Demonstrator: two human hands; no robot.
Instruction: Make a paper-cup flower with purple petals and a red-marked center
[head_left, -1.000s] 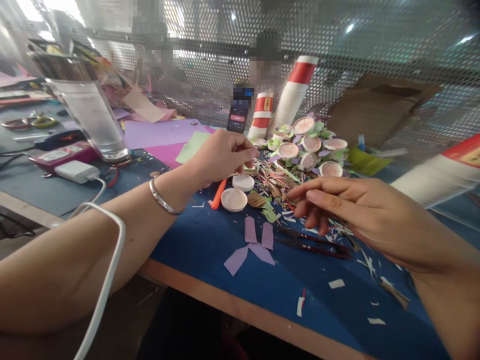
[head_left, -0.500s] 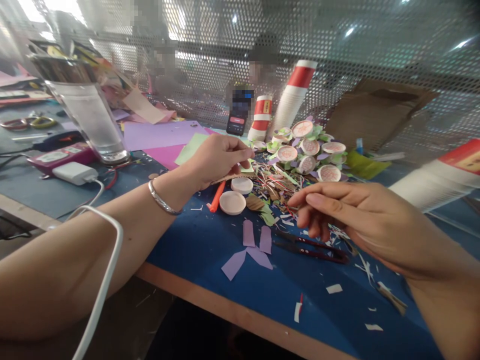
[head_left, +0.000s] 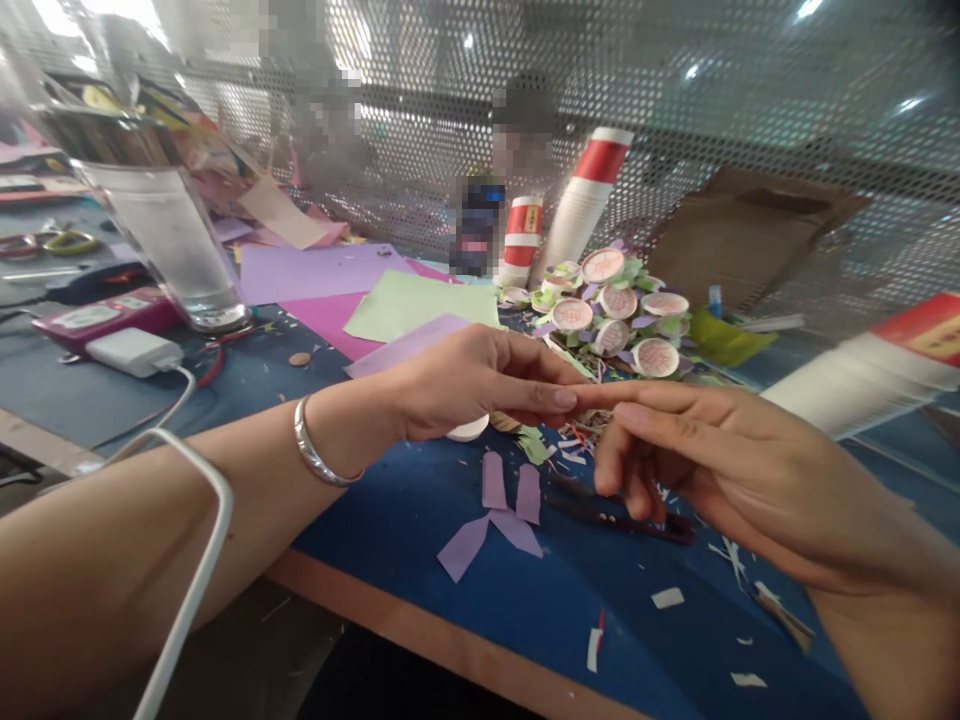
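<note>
My left hand (head_left: 469, 385), with a silver bangle on the wrist, has its thumb and fingers pressed together. Its fingertips meet the stretched index fingertip of my right hand (head_left: 727, 450); anything between them is hidden. My right thumb lies near the index finger, and the other fingers curl loosely, with nothing visible in them. Below the hands lie cut purple paper strips (head_left: 493, 482), two of them pointed. Dark thread snips (head_left: 667, 525) are partly covered by my right fingers. A white round piece (head_left: 470, 430) shows under my left hand.
Round pieces with red print (head_left: 616, 335) and paper leaves are heaped behind the hands. Stacked paper cups (head_left: 589, 190) stand at the back, more (head_left: 862, 365) lean at right. Left are a glass tumbler (head_left: 176, 230), coloured sheets (head_left: 420, 305) and a white cable (head_left: 191, 590) across my forearm.
My left hand has come nearer and to the right, bringing its fingertips to my right index finger. It now covers the orange stick and most of the white round pieces. My right hand barely moved.
</note>
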